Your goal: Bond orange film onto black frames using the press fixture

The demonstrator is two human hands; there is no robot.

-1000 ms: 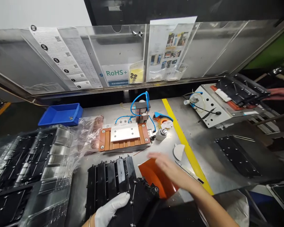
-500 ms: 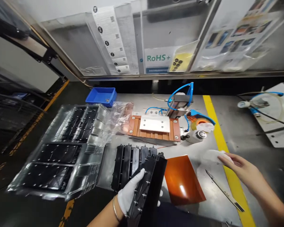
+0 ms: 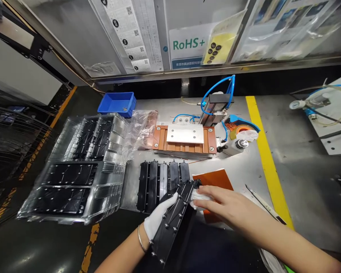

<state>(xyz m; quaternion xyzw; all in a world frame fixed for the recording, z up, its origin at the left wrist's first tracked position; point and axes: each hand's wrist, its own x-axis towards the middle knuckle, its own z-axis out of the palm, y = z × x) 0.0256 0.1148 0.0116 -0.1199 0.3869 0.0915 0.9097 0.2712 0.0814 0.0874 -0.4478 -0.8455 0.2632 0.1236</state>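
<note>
My left hand [image 3: 158, 217], in a white glove, grips a black plastic panel [image 3: 173, 222] studded with small screws and holds it tilted at the table's near edge. My bare right hand [image 3: 224, 206] presses a white wipe [image 3: 197, 199] against the panel's upper end. Just beyond stands a row of similar black panels [image 3: 163, 180] on edge. An orange sheet [image 3: 214, 180] lies under my right hand, partly hidden.
A copper-coloured fixture with a white plate [image 3: 184, 137] and blue air hoses [image 3: 216, 91] stands behind. Clear trays of black panels [image 3: 76, 170] lie left, a blue bin [image 3: 117, 103] beyond. A tape dispenser [image 3: 240, 129], tweezers [image 3: 265, 206] and a yellow floor-tape line [image 3: 265, 159] are at right.
My right hand picked up the white wipe near the yellow line and brought it left onto the panel. My view swung left and down.
</note>
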